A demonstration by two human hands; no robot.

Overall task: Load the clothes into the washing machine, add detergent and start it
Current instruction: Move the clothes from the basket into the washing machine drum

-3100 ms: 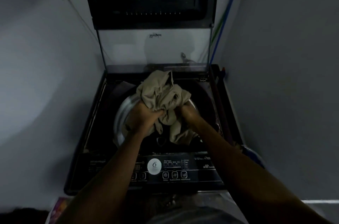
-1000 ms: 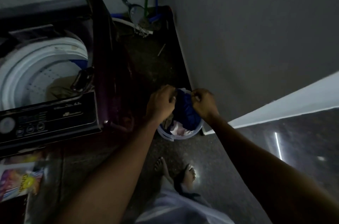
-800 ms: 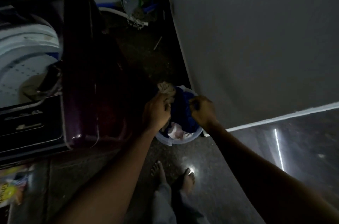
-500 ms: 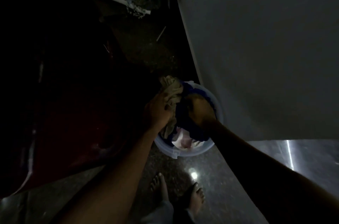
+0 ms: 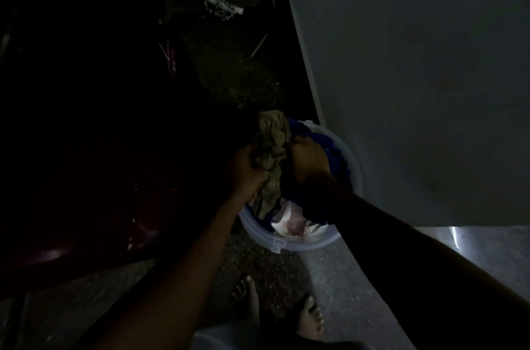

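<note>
Cloth: a crumpled khaki cloth point(image 5: 272, 134), soft and creased, is bunched above a round, translucent plastic tub point(image 5: 286, 248) on the speckled floor point(image 5: 252, 83).
Tub contents: a deep blue garment point(image 5: 338, 154) and a pale, rumpled cloth point(image 5: 289, 225).
Hard to see: the washing machine point(image 5: 86, 177) at left is a dark mass without detail. The fingertips are buried in fabric.
Left hand point(image 5: 243, 170): curled tight on the khaki cloth's left side.
Right hand point(image 5: 309, 161): curled on its right edge, against the blue garment.

One head-worn wide-angle camera looks steeply down from close above at the bucket point(image 5: 286, 249) on the floor point(image 5: 344, 278).
</note>
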